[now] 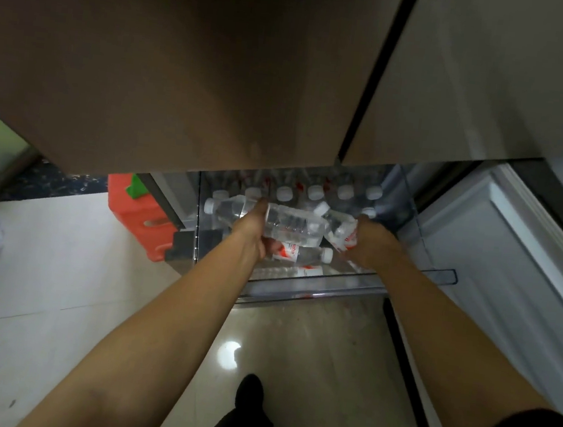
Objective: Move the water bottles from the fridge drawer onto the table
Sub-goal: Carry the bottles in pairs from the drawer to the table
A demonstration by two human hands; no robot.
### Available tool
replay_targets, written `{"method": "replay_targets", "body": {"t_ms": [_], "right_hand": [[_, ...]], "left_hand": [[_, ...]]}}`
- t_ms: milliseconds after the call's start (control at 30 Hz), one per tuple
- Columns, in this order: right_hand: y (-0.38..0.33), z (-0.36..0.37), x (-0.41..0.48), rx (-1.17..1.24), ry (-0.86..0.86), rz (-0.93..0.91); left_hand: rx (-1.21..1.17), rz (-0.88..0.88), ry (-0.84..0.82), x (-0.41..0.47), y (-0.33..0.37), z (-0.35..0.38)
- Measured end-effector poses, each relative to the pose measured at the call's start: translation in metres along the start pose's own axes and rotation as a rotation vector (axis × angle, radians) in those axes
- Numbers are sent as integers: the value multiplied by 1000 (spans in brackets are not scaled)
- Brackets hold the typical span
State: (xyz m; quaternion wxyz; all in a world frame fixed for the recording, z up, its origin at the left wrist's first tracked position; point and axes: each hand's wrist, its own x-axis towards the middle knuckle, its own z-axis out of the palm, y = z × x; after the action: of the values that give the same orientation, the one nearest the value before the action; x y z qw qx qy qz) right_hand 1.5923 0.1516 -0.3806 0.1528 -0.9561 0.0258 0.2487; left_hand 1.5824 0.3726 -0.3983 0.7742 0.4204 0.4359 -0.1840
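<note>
- Two hands are down in the open drawer (317,287), which is pulled out under the shut fridge doors (183,79).
- Left hand (252,225): fingers curled under and round a clear bottle (292,225) that lies crosswise, above the rest of the stock.
- A second bottle (228,209) pokes out to the left of that hand, white cap leading. It touches the hand, but I cannot tell if it is in the grip.
- Right hand (372,246): seen from the back, fingers wrapped over a red-label bottle (344,236), tilted with its cap up and to the left, towards the clear one.
- Between the two wrists a loose bottle (303,253) lies on its side near the drawer's front, cap to the right.
- At the back, upright bottles (316,192) stand in a row, white caps showing.
- Left of the drawer, an orange crate (135,217) sits on the pale tiled floor (55,275).
- Bottom of the view: a black shoe (249,390) on glossy tile.
- Every bottle in sight is in the drawer or in hand over it.
</note>
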Motion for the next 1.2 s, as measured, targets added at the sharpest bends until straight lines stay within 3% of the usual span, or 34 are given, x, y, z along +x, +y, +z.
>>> {"method": "replay_targets", "body": {"t_ms": [167, 300, 500, 767, 900, 1200], "right_hand": [[7, -15, -23, 45, 65, -23], [11, -36, -55, 175, 115, -83], [15, -68, -116, 313, 203, -289], [20, -67, -205, 636, 348, -623], [-5, -36, -248, 730, 281, -756], [-93, 64, -383, 744, -107, -1024]], "left_hand": [[64, 255, 160, -37, -15, -2], [175, 575, 206, -75, -28, -6], [305, 888, 285, -155, -60, -12], [199, 1190, 451, -268, -119, -40], [154, 1219, 571, -326, -158, -77], [74, 1277, 796, -459, -236, -222]]}}
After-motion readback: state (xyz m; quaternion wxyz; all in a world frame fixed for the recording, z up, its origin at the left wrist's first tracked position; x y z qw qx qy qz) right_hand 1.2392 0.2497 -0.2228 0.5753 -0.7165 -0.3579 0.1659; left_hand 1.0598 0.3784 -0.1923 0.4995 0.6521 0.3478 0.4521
